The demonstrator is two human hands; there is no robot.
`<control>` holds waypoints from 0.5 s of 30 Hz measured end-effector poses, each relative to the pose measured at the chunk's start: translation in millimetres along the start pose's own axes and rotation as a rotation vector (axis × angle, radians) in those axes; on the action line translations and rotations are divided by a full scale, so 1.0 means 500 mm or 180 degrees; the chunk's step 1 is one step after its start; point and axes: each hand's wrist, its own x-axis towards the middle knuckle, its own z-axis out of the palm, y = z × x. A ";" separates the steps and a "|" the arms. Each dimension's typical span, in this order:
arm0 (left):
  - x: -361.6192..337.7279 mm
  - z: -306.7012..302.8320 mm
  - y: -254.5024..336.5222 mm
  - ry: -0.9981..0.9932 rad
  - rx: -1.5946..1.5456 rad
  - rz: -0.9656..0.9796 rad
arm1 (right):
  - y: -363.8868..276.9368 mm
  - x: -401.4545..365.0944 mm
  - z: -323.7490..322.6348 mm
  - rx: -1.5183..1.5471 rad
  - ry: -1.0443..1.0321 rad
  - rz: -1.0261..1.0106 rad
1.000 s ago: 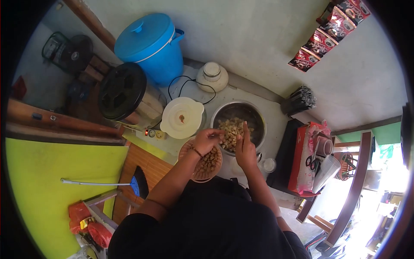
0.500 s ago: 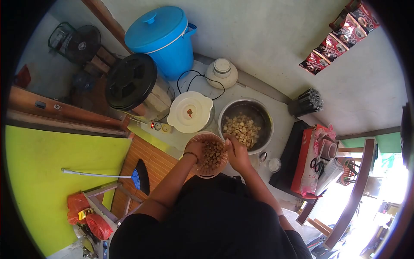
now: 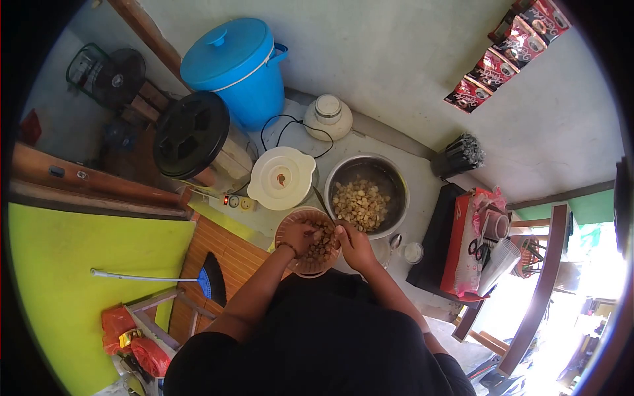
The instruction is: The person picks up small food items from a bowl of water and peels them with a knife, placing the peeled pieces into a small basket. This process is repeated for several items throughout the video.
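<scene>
My left hand [image 3: 301,238] is inside a pinkish-brown ribbed plastic basket [image 3: 288,224], its fingers bent together among small brown round pieces [image 3: 321,249]; whatever the fingertips hold is hidden. At the basket's right rim, my right hand [image 3: 355,247] is closed on a knife [image 3: 324,203], whose dark narrow blade points up and left over the basket's edge. Just beyond that hand, a wide steel bowl [image 3: 404,191] contains many pale peeled pieces [image 3: 360,203] in what looks like water.
A cream-lidded container [image 3: 282,177] stands left of the bowl, near a power strip [image 3: 239,202]. Behind are a black-lidded container [image 3: 188,135], a blue bucket [image 3: 241,79] and a white jar [image 3: 328,119]. To the right are a spoon [image 3: 395,243], a small glass [image 3: 413,253] and a red box [image 3: 456,244].
My left hand has moved from the basket's left side in over the brown pieces. The knife blade now shows clearly above my right hand. The whole view has shifted slightly.
</scene>
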 end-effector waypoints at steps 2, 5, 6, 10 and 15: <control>-0.009 -0.014 0.027 0.0207 -0.1101 0.0304 | 0.002 0.001 -0.008 0.0015 0.0022 0.0028; -0.006 -0.018 0.073 0.0397 -0.2408 0.0652 | 0.022 0.007 -0.011 -0.0083 0.0223 -0.0263; -0.005 -0.025 0.095 0.0442 -0.2607 0.0649 | 0.022 0.008 -0.015 -0.0028 0.0255 -0.0329; 0.025 -0.026 0.149 0.0287 -0.3353 0.0793 | 0.006 0.008 -0.049 0.0138 0.0288 -0.0269; 0.041 -0.019 0.229 0.0294 -0.3366 0.0978 | -0.019 -0.010 -0.101 -0.0117 0.0581 -0.0121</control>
